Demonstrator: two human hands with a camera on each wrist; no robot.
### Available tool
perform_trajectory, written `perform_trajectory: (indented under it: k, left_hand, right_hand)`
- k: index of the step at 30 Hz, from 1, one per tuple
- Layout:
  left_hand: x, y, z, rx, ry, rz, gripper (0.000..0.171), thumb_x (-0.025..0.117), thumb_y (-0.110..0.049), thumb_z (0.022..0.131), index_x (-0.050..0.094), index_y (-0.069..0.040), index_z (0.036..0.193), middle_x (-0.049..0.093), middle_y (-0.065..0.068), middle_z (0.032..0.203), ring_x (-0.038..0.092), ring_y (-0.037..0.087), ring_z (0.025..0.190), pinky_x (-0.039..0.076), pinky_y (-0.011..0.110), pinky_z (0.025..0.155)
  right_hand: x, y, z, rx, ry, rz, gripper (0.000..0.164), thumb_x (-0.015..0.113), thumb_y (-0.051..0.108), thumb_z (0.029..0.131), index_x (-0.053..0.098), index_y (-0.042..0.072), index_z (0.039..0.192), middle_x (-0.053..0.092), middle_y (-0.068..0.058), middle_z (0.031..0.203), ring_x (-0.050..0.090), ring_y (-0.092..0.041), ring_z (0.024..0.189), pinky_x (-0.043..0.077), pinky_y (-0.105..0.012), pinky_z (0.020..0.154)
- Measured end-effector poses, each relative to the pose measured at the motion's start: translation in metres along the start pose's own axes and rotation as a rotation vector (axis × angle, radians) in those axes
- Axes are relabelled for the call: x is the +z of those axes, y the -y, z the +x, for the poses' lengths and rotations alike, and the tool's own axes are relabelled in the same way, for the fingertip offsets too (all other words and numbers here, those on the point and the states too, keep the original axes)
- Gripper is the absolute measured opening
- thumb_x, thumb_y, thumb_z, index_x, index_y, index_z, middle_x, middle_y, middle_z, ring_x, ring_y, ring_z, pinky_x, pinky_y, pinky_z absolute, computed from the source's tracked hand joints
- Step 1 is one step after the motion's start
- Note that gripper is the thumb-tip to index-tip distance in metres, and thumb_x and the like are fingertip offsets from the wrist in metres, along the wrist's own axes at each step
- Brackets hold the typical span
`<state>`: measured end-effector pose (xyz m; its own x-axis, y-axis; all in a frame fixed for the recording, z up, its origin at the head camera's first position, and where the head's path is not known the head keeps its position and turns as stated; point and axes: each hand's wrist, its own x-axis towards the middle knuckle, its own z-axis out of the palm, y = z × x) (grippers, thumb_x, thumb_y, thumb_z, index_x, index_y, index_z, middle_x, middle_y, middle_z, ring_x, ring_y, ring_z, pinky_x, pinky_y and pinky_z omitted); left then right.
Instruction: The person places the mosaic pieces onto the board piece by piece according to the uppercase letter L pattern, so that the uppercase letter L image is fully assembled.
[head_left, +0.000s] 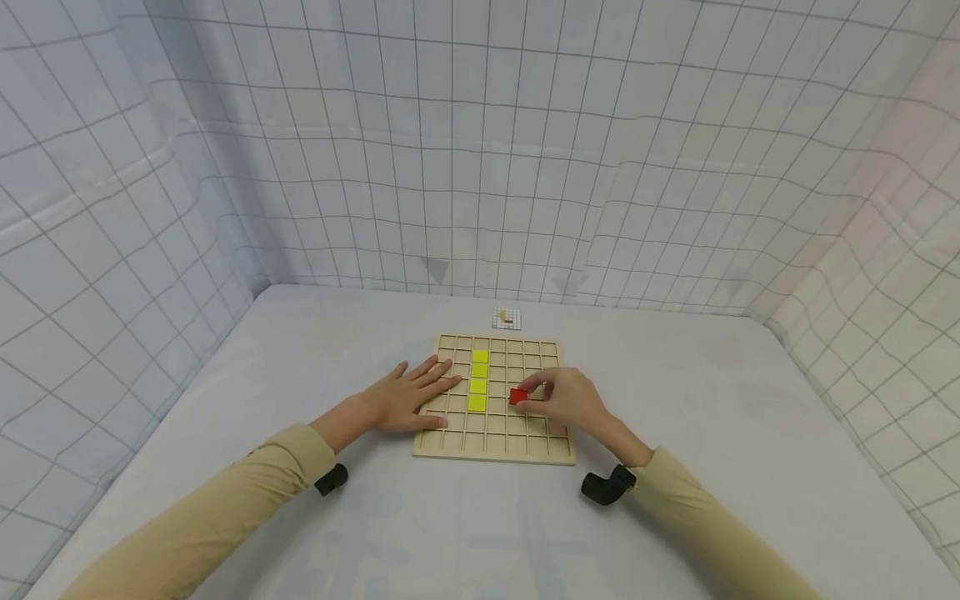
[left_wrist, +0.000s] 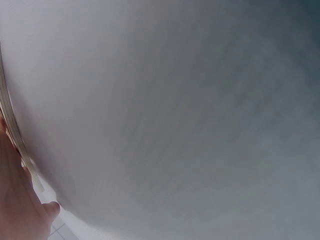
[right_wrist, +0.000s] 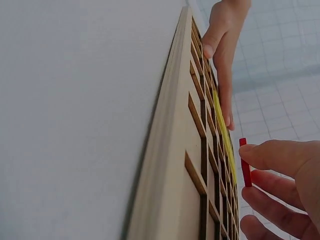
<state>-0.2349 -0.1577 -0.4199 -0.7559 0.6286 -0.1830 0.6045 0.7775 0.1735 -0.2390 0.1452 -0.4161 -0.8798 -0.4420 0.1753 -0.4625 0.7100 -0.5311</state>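
Note:
A wooden grid board [head_left: 495, 457] with square cells lies on the white surface. Several yellow square tiles [head_left: 478, 386] fill a vertical column of its cells, left of centre. With thumb and fingers, my right hand [head_left: 567, 397] pinches a red square tile [head_left: 518, 396] over the board, to the right of the yellow column. In the right wrist view that red tile [right_wrist: 245, 162] stands on edge to the camera, a little apart from the grid. My left hand [head_left: 408, 398] rests on the board's left side with its fingers spread, the fingertips close to the yellow tiles.
Behind the board lies a small card [head_left: 506, 318] printed with a grid and some coloured squares. White sheets with a dark line grid [head_left: 495, 167] hang at the back and both sides. A black wrist device [head_left: 607, 486] sits under the right sleeve, another [head_left: 332, 479] under the left.

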Motion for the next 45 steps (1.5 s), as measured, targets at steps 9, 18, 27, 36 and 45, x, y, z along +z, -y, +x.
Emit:
perform_trajectory:
  k: [9, 18, 27, 36, 45]
  left_hand:
    - [0.001, 0.0, 0.0, -0.012, 0.007, -0.011, 0.076, 0.042, -0.062, 0.094, 0.019, -0.024, 0.155, 0.006, 0.006, 0.164, 0.001, 0.03, 0.151, 0.009, 0.065, 0.114]
    - [0.001, -0.001, -0.001, -0.017, 0.013, -0.015, 0.076, 0.041, -0.062, 0.094, 0.019, -0.024, 0.155, 0.006, 0.005, 0.164, 0.001, 0.03, 0.151, 0.009, 0.065, 0.114]
    - [-0.004, -0.004, -0.002, -0.006, 0.008, -0.011, 0.076, 0.041, -0.062, 0.095, 0.018, -0.022, 0.156, 0.007, 0.007, 0.163, 0.003, 0.031, 0.151, 0.01, 0.065, 0.114]
    - [-0.002, -0.002, 0.0, -0.003, 0.011, 0.001, 0.076, 0.04, -0.062, 0.095, 0.018, -0.023, 0.156, 0.007, 0.007, 0.163, 0.003, 0.031, 0.151, 0.011, 0.064, 0.114]
    - [-0.003, -0.002, -0.002, -0.002, 0.001, -0.003, 0.075, 0.042, -0.059, 0.095, 0.02, -0.02, 0.155, 0.009, 0.01, 0.163, 0.005, 0.033, 0.15, 0.011, 0.065, 0.114]
  right_hand:
    - [0.012, 0.011, 0.012, 0.008, 0.069, -0.01, 0.027, 0.081, 0.033, 0.077, 0.076, 0.016, 0.097, 0.074, 0.005, 0.088, 0.05, -0.006, 0.061, 0.038, -0.019, 0.052]
    - [0.023, 0.01, 0.016, -0.01, 0.082, 0.005, 0.026, 0.081, 0.035, 0.076, 0.077, 0.018, 0.096, 0.073, 0.008, 0.085, 0.052, -0.004, 0.06, 0.041, -0.019, 0.052]
    - [0.022, 0.013, 0.018, 0.01, 0.089, 0.009, 0.023, 0.081, 0.033, 0.077, 0.077, 0.018, 0.095, 0.071, 0.008, 0.085, 0.053, -0.006, 0.061, 0.042, -0.02, 0.053]
    - [0.019, 0.014, 0.019, 0.002, 0.111, -0.011, 0.024, 0.081, 0.033, 0.077, 0.077, 0.017, 0.095, 0.074, 0.005, 0.09, 0.054, -0.004, 0.063, 0.043, -0.02, 0.054]
    - [0.016, 0.014, 0.018, -0.015, 0.077, -0.01, 0.026, 0.082, 0.033, 0.076, 0.077, 0.017, 0.096, 0.073, 0.005, 0.09, 0.053, -0.004, 0.061, 0.042, -0.02, 0.053]
